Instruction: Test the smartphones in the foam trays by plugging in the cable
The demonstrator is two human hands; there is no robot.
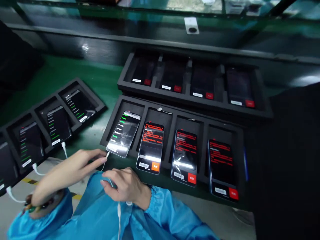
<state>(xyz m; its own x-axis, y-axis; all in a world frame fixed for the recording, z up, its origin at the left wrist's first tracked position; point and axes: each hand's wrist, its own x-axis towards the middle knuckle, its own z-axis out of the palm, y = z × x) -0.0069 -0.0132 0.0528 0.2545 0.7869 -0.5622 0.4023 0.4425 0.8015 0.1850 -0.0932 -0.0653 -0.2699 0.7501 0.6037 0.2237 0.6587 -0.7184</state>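
My left hand (83, 161) pinches the white plug (107, 155) of a charging cable at the lower edge of a smartphone (123, 133). This phone is tilted in the leftmost slot of the near black foam tray (172, 116), its screen lit with white and green lines. My right hand (127, 186) is closed, with the white cable (119, 213) passing by its thumb and hanging down below. Three more phones lie in the same tray: one phone (150, 146), another phone (185, 156) and a third phone (222, 168), showing red text and red or orange boxes.
Behind is a second black tray (172, 91) with several dark-screened phones. At left, an angled tray (100, 106) holds phones, some with white cables (37, 171) at their lower ends. All stand on a green bench (105, 75). A white object with a dark disc (192, 26) sits on the back ledge.
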